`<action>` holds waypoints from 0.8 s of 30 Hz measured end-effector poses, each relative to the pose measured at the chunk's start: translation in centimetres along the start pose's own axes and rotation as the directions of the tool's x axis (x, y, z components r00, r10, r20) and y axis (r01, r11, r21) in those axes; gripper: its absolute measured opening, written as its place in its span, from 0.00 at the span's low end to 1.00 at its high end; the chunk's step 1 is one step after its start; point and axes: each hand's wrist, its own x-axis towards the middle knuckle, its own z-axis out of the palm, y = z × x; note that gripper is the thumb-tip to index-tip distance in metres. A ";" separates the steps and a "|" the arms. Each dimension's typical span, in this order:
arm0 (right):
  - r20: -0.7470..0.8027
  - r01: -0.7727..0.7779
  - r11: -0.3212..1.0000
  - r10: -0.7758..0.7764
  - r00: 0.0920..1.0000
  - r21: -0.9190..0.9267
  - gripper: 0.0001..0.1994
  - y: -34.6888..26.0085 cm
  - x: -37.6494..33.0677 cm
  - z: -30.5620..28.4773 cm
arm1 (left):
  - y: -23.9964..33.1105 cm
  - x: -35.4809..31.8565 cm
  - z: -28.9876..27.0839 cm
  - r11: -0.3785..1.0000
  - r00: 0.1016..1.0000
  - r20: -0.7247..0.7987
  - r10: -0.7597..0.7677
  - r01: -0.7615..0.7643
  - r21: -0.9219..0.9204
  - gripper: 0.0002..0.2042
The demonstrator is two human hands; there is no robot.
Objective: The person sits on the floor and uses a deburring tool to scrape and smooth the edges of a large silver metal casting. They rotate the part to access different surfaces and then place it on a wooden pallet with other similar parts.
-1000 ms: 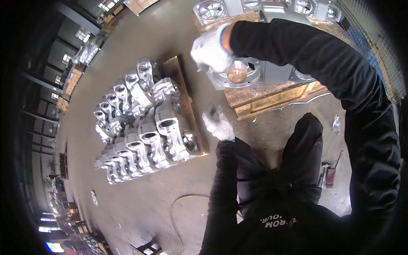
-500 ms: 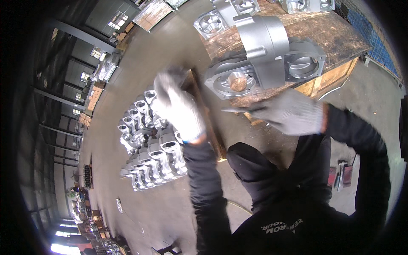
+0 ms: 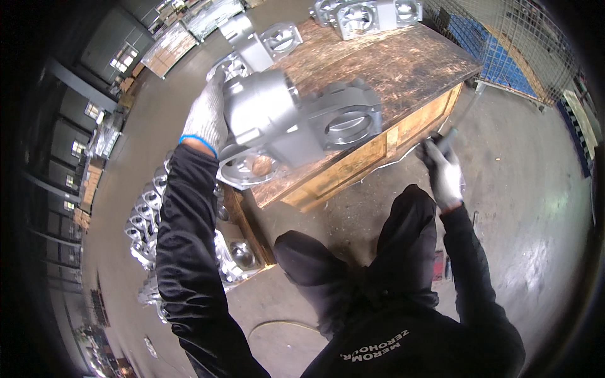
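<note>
A large silver metal casting [image 3: 261,104], with a drum-shaped middle and a ring-shaped opening on each side, sits at the near left end of a wooden crate top. My left hand [image 3: 209,112], in a pale knitted glove with a blue cuff, grips the casting's left side; its fingertips are partly hidden. Off the crate's right front, my right hand [image 3: 443,169], also gloved, is closed around a slim tool [image 3: 452,133]. Blur hides the tool's exact kind; its visible end looks greenish.
The worn wooden crate [image 3: 403,82] bears more castings [image 3: 378,17] along its far side. Several smaller silver castings [image 3: 148,208] stand low at the left, beside a wooden edge [image 3: 249,227]. A wire-mesh cage [image 3: 504,57] stands far right. A thin hose [image 3: 283,322] crosses the floor.
My left hand has gone from above the smaller castings to the large casting and taken hold of it. My right hand has moved right, away from the crate's front. The view has shifted.
</note>
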 end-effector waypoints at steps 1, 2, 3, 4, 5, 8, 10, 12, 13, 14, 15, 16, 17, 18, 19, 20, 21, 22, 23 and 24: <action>0.004 0.001 0.992 -0.001 1.000 0.127 0.19 1.2 2.3 1.4 | 0.8 -1.2 0.9 0.994 0.997 -0.038 0.064 -0.060 0.095 0.23; 0.016 0.003 0.980 -0.006 1.000 0.199 0.18 2.6 5.1 1.6 | 0.5 -1.4 2.4 0.979 0.992 -0.054 0.115 -0.104 0.176 0.21; -0.010 0.018 0.986 -0.017 1.000 0.169 0.17 3.7 7.0 3.6 | 0.8 -1.1 2.1 0.978 0.985 -0.096 0.143 -0.126 0.166 0.21; 0.040 0.019 0.987 -0.026 0.999 0.160 0.17 4.5 8.9 4.3 | 0.6 -0.4 3.0 0.999 0.988 -0.148 0.037 -0.040 -0.016 0.22; 0.100 0.011 0.986 -0.028 0.995 0.164 0.18 5.2 9.7 5.5 | -0.4 0.6 2.2 0.989 0.982 -0.121 0.146 -0.149 -0.011 0.23; 0.056 0.011 0.986 -0.020 0.998 0.167 0.17 6.2 8.8 10.1 | -1.0 0.9 2.0 0.991 0.931 -0.339 0.136 -0.128 0.047 0.19; -0.023 0.092 0.995 -0.091 0.996 0.044 0.17 7.0 8.6 10.3 | -1.1 2.0 2.1 0.979 0.911 -0.365 0.193 -0.151 0.140 0.18; -0.040 0.093 0.996 -0.093 0.995 0.014 0.18 7.4 6.0 11.3 | -1.0 3.7 -0.3 0.954 0.894 -0.384 0.231 -0.132 0.268 0.18; -0.037 0.117 0.993 -0.117 0.992 0.009 0.17 7.9 4.7 11.6 | -1.4 4.7 -1.3 0.958 0.890 -0.404 0.214 -0.110 0.266 0.19; -0.036 0.140 0.990 -0.140 0.990 0.007 0.17 8.1 3.3 11.7 | -1.0 4.8 -1.6 0.961 0.893 -0.396 0.215 -0.120 0.251 0.19; -0.037 0.166 0.986 -0.166 0.986 -0.002 0.16 8.1 1.8 11.5 | -0.9 5.4 -2.1 0.965 0.899 -0.385 0.211 -0.128 0.230 0.19; 0.028 0.064 0.996 -0.066 0.997 0.065 0.16 8.1 0.1 11.3 | -0.5 5.8 -2.8 0.967 0.925 -0.333 0.185 -0.111 0.228 0.21; 0.105 -0.060 0.989 0.045 0.993 0.137 0.16 7.9 -2.1 11.3 | -0.6 7.2 -6.6 0.959 0.941 -0.267 0.208 -0.142 0.245 0.21; 0.184 -0.133 0.982 0.107 0.977 0.134 0.17 8.7 -3.3 10.5 | -0.7 8.6 -10.5 0.951 0.953 -0.202 0.225 -0.170 0.257 0.20; 0.115 -0.198 0.979 0.192 0.975 0.050 0.18 7.2 -4.6 9.7 | -1.6 8.0 -10.8 0.978 0.967 -0.191 0.167 -0.138 0.157 0.19; 0.149 -0.130 0.984 0.111 0.983 0.119 0.20 7.2 -4.7 7.9 | -1.8 7.4 -9.4 0.992 0.980 -0.156 0.123 -0.117 0.047 0.18; 0.172 -0.060 0.983 0.030 0.985 0.175 0.21 7.3 -4.5 5.0 | -1.8 4.0 -5.0 0.989 0.966 -0.213 0.144 -0.133 0.066 0.17; 0.190 -0.110 0.994 0.107 0.976 0.005 0.22 5.8 -5.2 3.3 | -2.1 2.5 -5.9 0.986 0.966 -0.197 0.165 -0.158 0.049 0.17; 0.225 -0.105 0.934 0.190 0.956 -0.340 0.25 5.4 -5.5 1.5 | -2.2 1.8 -8.4 0.989 0.983 -0.143 0.116 -0.128 -0.075 0.17; 0.214 -0.079 0.897 0.188 0.958 -0.434 0.26 4.6 -5.6 0.3 | -3.0 1.0 -8.4 0.981 0.984 -0.149 0.097 -0.119 -0.151 0.18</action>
